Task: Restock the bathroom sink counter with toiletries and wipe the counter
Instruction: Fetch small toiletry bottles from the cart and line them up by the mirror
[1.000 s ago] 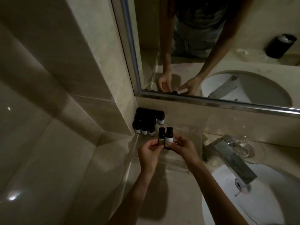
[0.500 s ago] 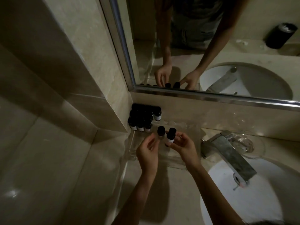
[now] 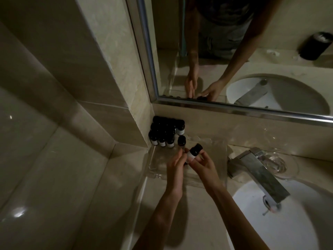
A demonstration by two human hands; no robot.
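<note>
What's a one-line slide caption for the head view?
Restocking: right hand holds a tilted small bottle over the clear tray, left hand beside it, more bottles clustered in the corner.

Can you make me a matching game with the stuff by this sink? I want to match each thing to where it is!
Things:
1. tilted bottle
2. bunch of bottles
3. tap
4. glass dish

Places:
A. sticking out over the sink
B. in the corner under the mirror
C. on the counter beside the tap
D. pinched in the right hand

Pairs: 1-D, 2-B, 3-A, 4-C
</note>
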